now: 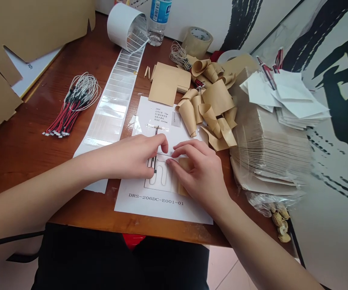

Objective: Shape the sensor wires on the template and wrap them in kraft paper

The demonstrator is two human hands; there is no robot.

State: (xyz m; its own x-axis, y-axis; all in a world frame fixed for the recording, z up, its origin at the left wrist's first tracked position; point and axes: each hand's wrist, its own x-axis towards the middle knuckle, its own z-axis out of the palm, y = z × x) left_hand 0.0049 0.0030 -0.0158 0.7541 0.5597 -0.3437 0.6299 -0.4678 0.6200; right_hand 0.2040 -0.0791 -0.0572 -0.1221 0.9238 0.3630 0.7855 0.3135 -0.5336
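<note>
At the near right edge of the brown wooden table (25, 153), a few pale peanut shells (279, 225) are seen. A white printed paper sheet (161, 205) is laid at the near middle, and a thin pale film square with a grey winding line (161, 179) is placed on it, between the two hands. The left hand (134, 157) is laid palm down with loosely bent fingers, the fingertips pressed on the film beside a thin dark lead (155, 161); nothing is gripped. The right hand (201, 173) is curled, its fingertips set on a small brown paper strip (183, 163) at the film's right edge; whether the strip is pinched or only pressed cannot be told. Farther left, a long white backing strip of clear labels (110, 108) and a bundle of red, black and white wires (73, 102) are seen. Farther right, a heap of curled brown paper scraps (210, 108) lies beside a plastic-wrapped stack of brown sheets (270, 141). At the far edge, a clear plastic water bottle (158, 20) and a brown tape roll (198, 40) are stood.
</note>
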